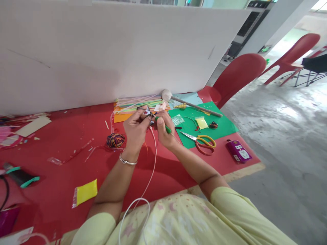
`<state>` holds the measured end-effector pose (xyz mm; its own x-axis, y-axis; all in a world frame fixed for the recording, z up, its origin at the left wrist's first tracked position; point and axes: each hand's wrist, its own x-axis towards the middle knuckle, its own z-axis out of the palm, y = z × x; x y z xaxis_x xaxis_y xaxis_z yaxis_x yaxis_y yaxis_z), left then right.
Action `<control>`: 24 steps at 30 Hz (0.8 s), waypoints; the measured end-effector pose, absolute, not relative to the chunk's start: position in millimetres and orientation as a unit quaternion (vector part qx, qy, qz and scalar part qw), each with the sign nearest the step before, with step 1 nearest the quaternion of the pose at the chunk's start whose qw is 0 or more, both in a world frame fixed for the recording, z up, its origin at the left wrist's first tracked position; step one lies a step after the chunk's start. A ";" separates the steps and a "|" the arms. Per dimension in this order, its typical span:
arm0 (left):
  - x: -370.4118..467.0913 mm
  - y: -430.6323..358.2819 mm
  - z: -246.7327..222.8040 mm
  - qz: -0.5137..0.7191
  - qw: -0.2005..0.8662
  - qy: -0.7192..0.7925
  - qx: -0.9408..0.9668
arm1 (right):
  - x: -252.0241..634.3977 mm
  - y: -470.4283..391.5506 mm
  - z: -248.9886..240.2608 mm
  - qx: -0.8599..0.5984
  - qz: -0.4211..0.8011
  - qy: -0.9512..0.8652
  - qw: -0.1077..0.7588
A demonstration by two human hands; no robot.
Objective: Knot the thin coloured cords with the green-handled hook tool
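Note:
Near the middle of the red-covered table my two hands meet. My right hand [165,128] is closed around a small green-handled screwdriver [167,129], its thin shaft pointing up and left. Its tip touches or nearly touches a small dark piece [151,114], which my left hand [136,130] pinches between thumb and fingers; its kind is too small to make out. Behind and partly under the hands lies a dark-edged, phone-like device [147,111], mostly hidden. A white cable [155,153] runs from just below it toward my body.
Scissors [201,141], a yellow packet [201,123] and a ball-tipped stick [196,104] lie on green sheet [224,126] to the right. A purple power socket [238,151] sits near the right edge. Bundled wires [115,140] lie left; a white board [107,51] stands behind.

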<state>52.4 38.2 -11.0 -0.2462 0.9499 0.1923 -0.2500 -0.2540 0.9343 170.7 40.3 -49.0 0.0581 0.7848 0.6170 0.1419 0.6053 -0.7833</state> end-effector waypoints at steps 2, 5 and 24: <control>47.3 41.9 -9.7 0.642 0.540 0.391 0.379 | 169.7 45.3 -55.1 -0.329 0.173 -0.668 0.645; 36.1 47.8 -6.5 0.603 0.611 0.379 0.345 | 174.8 54.4 -61.0 -0.294 0.156 -0.704 0.628; 15.1 48.1 -1.5 0.512 0.640 0.410 0.400 | 245.1 64.2 -42.4 -0.225 0.076 -0.852 0.466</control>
<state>15.1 48.1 -1.5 0.1387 0.9836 -0.1155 -0.3268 0.1555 0.9322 245.1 64.2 -42.4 -0.4643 0.4547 0.7601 0.3135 0.8870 -0.3391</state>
